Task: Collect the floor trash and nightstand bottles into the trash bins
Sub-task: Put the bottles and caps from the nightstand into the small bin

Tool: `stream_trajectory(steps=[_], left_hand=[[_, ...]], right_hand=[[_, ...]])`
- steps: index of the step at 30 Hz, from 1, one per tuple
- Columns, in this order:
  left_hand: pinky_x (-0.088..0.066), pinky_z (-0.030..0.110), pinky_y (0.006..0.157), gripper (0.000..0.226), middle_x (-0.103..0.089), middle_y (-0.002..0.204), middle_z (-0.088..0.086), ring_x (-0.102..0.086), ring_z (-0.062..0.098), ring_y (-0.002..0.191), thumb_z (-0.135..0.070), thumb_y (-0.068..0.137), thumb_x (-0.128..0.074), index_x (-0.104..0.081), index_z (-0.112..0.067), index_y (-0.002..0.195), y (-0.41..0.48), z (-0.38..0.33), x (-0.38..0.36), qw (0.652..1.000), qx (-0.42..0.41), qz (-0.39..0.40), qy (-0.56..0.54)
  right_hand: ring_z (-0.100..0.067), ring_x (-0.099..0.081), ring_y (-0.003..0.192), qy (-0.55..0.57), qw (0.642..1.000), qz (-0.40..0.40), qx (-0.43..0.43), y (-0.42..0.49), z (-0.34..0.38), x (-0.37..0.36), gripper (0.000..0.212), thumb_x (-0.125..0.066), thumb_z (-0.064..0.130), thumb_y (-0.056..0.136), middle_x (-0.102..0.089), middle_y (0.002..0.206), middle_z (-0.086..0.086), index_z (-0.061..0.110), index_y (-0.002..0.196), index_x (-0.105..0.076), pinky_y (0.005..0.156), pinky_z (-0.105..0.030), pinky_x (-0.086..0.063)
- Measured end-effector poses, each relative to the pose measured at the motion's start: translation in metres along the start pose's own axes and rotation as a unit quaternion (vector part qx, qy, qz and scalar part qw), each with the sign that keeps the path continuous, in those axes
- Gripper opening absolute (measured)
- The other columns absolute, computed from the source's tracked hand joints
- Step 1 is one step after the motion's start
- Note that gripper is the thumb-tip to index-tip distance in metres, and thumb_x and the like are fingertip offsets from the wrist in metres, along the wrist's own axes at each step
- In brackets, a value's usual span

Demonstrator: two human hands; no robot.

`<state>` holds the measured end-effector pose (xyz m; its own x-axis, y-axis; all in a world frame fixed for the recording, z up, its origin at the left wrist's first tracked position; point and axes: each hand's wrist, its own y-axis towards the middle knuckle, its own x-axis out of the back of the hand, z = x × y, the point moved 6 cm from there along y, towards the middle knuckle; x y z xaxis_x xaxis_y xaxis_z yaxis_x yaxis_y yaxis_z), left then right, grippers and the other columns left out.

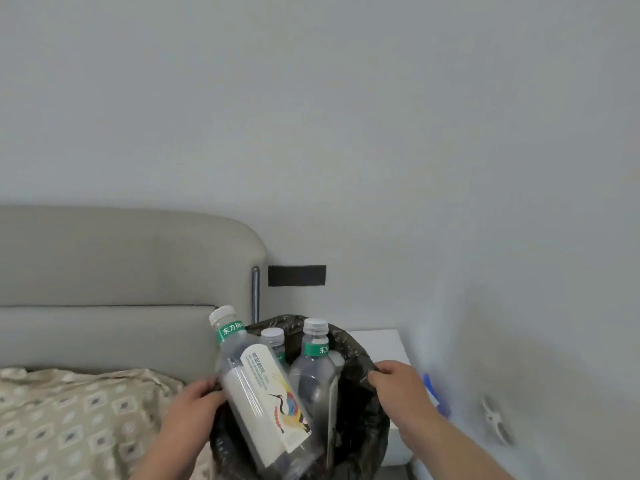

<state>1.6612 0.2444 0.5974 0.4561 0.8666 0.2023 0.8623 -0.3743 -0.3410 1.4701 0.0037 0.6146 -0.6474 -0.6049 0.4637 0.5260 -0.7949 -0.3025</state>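
A trash bin lined with a black bag (360, 407) sits low in the middle of the head view. Three clear plastic bottles with white caps and green neck bands stand in it. The largest bottle (259, 389) has a white label with a crane drawing and leans left over the rim. A second bottle (313, 368) stands upright beside it, and a third (273, 341) shows only its cap and neck behind. My left hand (197, 407) grips the bin's left rim next to the leaning bottle. My right hand (398, 382) pinches the black bag at the right rim.
A grey padded headboard (121, 271) and a patterned pillow (79, 420) fill the left. A white nightstand (381, 344) stands behind the bin against the wall. A black wall panel (296, 275) is above it. A blue object (433, 396) shows past my right wrist.
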Motion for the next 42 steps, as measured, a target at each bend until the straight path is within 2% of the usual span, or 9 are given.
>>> stream_trajectory(steps=[4,7,12,18,20,23,33,39,42], left_hand=[[-0.048,0.036,0.068,0.017,-0.074,0.077,0.016,-0.064,0.026,0.071,0.001,0.082,-0.058,-0.073,-0.007,0.077,-0.005,-0.021,-0.009,0.995,-0.025,0.099,0.01],[-0.047,0.031,0.058,0.016,-0.072,0.07,0.012,-0.063,0.021,0.063,0.003,0.083,-0.056,-0.07,-0.003,0.08,-0.021,-0.037,-0.019,0.986,-0.046,0.158,0.006],[-0.051,0.036,0.066,0.022,-0.073,0.072,0.016,-0.065,0.026,0.066,0.005,0.082,-0.055,-0.072,-0.005,0.071,-0.061,-0.043,-0.045,0.969,-0.057,0.239,0.019],[-0.052,0.048,0.073,0.01,-0.07,0.078,0.028,-0.063,0.032,0.072,0.001,0.077,-0.062,-0.072,-0.002,0.074,-0.129,-0.036,-0.106,0.935,-0.058,0.343,0.064],[-0.048,0.04,0.065,0.008,-0.068,0.073,0.022,-0.058,0.029,0.069,0.001,0.079,-0.061,-0.069,0.002,0.078,-0.168,-0.032,-0.131,0.919,-0.065,0.379,0.083],[-0.039,0.033,0.063,0.008,-0.064,0.071,0.02,-0.052,0.026,0.068,0.002,0.08,-0.06,-0.068,0.004,0.08,-0.242,-0.025,-0.168,0.886,-0.081,0.446,0.1],[-0.038,0.027,0.057,0.01,-0.061,0.069,0.02,-0.051,0.024,0.064,0.006,0.078,-0.058,-0.067,0.007,0.083,-0.546,0.043,-0.251,0.748,-0.115,0.634,0.159],[-0.048,0.034,0.064,0.008,-0.064,0.067,0.027,-0.058,0.027,0.063,0.01,0.071,-0.065,-0.068,0.011,0.079,-0.725,0.106,-0.275,0.659,-0.094,0.718,0.205],[-0.05,0.042,0.071,0.004,-0.068,0.069,0.027,-0.062,0.029,0.066,0.01,0.065,-0.072,-0.072,0.007,0.067,-0.799,0.133,-0.289,0.609,-0.111,0.753,0.224]], right_hand=[[-0.019,-0.035,0.061,0.043,0.994,-0.085,-0.053,-0.043,-0.016,0.015,0.015,-0.051,0.004,0.08,-0.041,0.065,-0.008,0.0,0.065,-0.05,0.057,-0.028,-0.024],[-0.018,-0.037,0.063,0.092,0.981,-0.146,-0.09,-0.078,-0.033,0.028,0.018,-0.051,0.001,0.077,-0.043,0.067,-0.009,-0.015,0.081,-0.054,0.06,-0.029,-0.026],[-0.018,-0.037,0.062,0.131,0.966,-0.197,-0.108,-0.147,-0.058,0.063,0.017,-0.054,0.008,0.075,-0.042,0.067,-0.008,-0.009,0.073,-0.055,0.059,-0.031,-0.027],[-0.017,-0.033,0.061,0.159,0.939,-0.286,-0.107,-0.251,-0.107,0.12,0.014,-0.054,0.012,0.077,-0.036,0.065,-0.007,0.018,0.065,-0.053,0.06,-0.031,-0.024],[-0.018,-0.033,0.061,0.179,0.919,-0.326,-0.129,-0.298,-0.132,0.138,0.014,-0.054,0.011,0.077,-0.036,0.065,-0.008,0.017,0.064,-0.053,0.061,-0.032,-0.024],[-0.019,-0.032,0.062,0.207,0.888,-0.382,-0.15,-0.377,-0.169,0.167,0.015,-0.054,0.009,0.076,-0.035,0.065,-0.008,0.016,0.063,-0.051,0.061,-0.033,-0.024],[-0.017,-0.027,0.059,0.262,0.745,-0.583,-0.19,-0.693,-0.283,0.224,0.024,-0.053,0.006,0.081,-0.03,0.062,-0.007,0.013,0.062,-0.04,0.053,-0.028,-0.017],[-0.017,-0.032,0.059,0.284,0.64,-0.667,-0.254,-0.869,-0.347,0.226,0.022,-0.056,0.008,0.08,-0.034,0.062,-0.008,0.016,0.063,-0.045,0.056,-0.029,-0.02],[-0.016,-0.035,0.055,0.257,0.619,-0.685,-0.286,-0.936,-0.374,0.235,0.032,-0.06,0.007,0.08,-0.037,0.053,-0.003,0.015,0.055,-0.043,0.058,-0.028,-0.025]])
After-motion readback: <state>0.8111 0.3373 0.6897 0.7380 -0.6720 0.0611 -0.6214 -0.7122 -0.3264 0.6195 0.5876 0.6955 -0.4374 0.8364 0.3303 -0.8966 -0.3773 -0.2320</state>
